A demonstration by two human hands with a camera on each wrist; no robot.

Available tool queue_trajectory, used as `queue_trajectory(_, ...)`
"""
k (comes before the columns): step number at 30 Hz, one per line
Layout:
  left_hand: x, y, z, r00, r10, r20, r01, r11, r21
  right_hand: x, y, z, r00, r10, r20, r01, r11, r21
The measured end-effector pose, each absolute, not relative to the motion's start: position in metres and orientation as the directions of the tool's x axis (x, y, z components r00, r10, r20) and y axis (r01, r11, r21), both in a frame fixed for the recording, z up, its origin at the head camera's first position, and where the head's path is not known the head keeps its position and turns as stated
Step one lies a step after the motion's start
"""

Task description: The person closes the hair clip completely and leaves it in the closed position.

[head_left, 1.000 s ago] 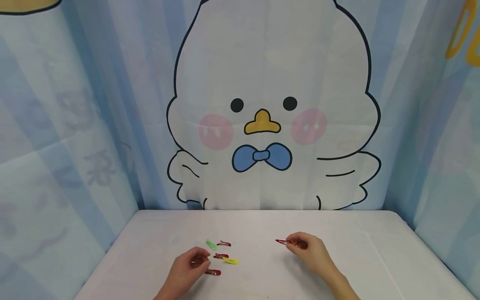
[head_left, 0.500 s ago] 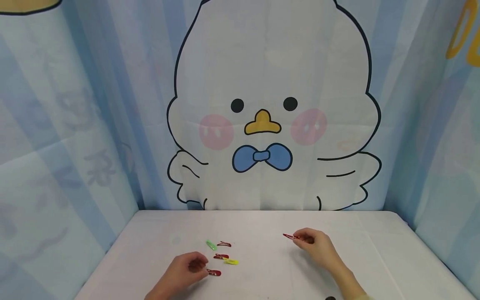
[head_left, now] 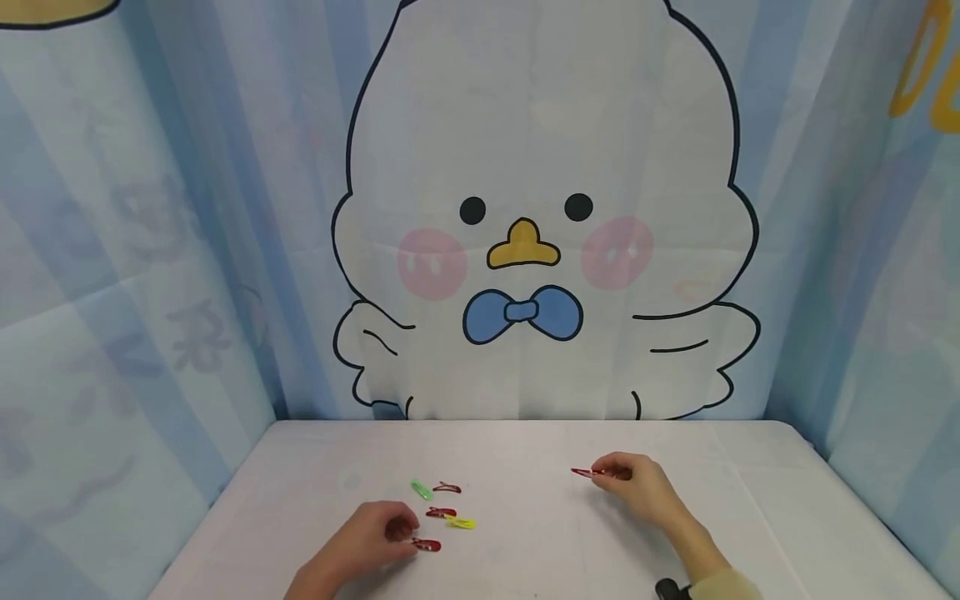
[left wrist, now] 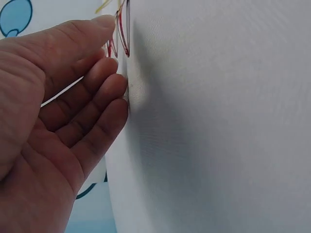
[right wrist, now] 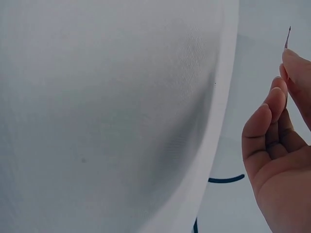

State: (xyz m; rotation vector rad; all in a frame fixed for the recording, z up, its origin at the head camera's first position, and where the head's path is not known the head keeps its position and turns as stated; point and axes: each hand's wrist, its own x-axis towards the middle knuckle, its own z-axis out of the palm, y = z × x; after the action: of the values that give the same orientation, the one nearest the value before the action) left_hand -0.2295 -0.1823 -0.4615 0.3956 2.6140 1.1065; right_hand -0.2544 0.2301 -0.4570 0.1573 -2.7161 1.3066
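My right hand (head_left: pixel 637 487) pinches a red snap hair clip (head_left: pixel 582 472) between thumb and fingertips, raised over the right half of the table. In the right wrist view, only the thin tip of that clip (right wrist: pixel 288 38) pokes out above the thumb. To the left, my left hand (head_left: pixel 375 533) hovers low with fingers loosely bent, its fingertips right at the end of a dark red hair clip (head_left: pixel 427 546). Behind that clip lie another red clip (head_left: pixel 441 512) and a yellow one (head_left: pixel 462 523), which overlap. A green clip (head_left: pixel 422 490) and a reddish clip (head_left: pixel 447 487) lie farther back.
The white table (head_left: pixel 525 567) reaches back to a curtain (head_left: pixel 540 133) printed with a white cartoon bird. Curtains also hang along both sides. A black device (head_left: pixel 669 590) shows at the right wrist, beside a pale sleeve (head_left: pixel 723 586).
My right hand has moved right and slightly back with the red hair clip. My left hand has drawn a little left, while the clips on the table have stayed in place.
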Motion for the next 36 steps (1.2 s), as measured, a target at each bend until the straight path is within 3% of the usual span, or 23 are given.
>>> queue_trajectory(19, -0.237, -0.181, -0.47, -0.911, 0.385, -0.15, 0.167, 0.676, 0.718, -0.266, 0.24, -0.468, -0.994, -0.099, 0.039, -0.097, 0.693, -0.715)
queue_trajectory(28, -0.236, -0.181, -0.47, -0.92, 0.354, -0.167, 0.133, 0.685, 0.716, -0.269, 0.24, -0.471, -0.985, -0.166, 0.046, -0.15, 0.689, -0.71)
queue_trajectory(36, -0.238, -0.184, -0.474, -0.918, 0.369, -0.146, 0.149, 0.663, 0.734, -0.27, 0.239, -0.472, -0.989, -0.146, 0.019, -0.117, 0.703, -0.702)
